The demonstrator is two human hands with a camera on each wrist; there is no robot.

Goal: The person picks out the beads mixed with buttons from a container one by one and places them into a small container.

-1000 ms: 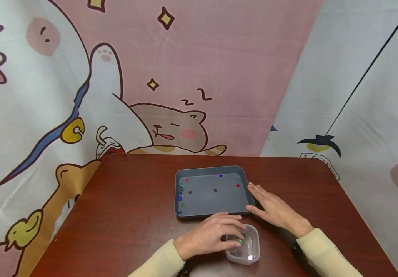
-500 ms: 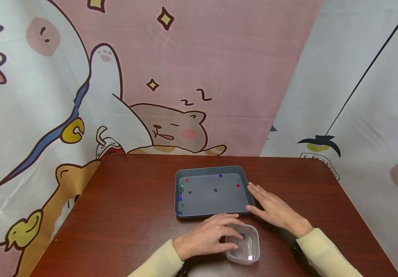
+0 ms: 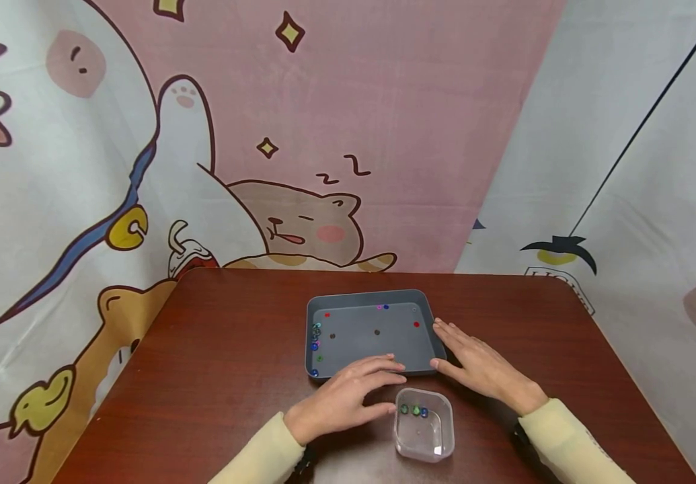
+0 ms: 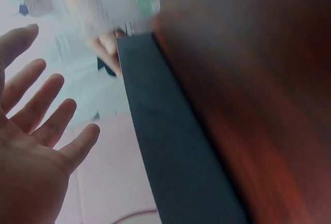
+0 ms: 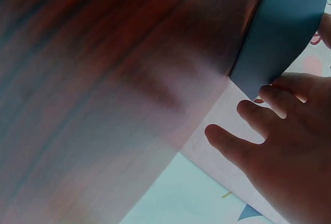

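The left hand (image 3: 344, 398) hangs above the near edge of the tray (image 3: 354, 348), fingers spread and holding nothing; the left wrist view shows its palm and the gaps between its fingers. Its thumb points toward the box (image 3: 429, 440), a clear square one that stands on the table (image 3: 220, 336) just in front of the tray. In the box, a green bead (image 3: 405, 409), a brighter green bead (image 3: 416, 410) and a blue bead (image 3: 424, 412) sit in a row toward the far side. The right hand (image 3: 483, 371) rests its straight fingers on the tray's right side, thumb held apart at the near right corner, pinching nothing that shows. More beads (image 3: 315, 336) bunch along the tray's left wall, while others are scattered over its floor: a red bead (image 3: 416, 324) near the right wall, a brown bead (image 3: 376, 332) around the middle (some of the rest are too small to make out well). Both arms wear pale yellow sleeves (image 3: 565, 437). Behind the table hangs a cloth (image 3: 420, 134) printed with cartoon animals.
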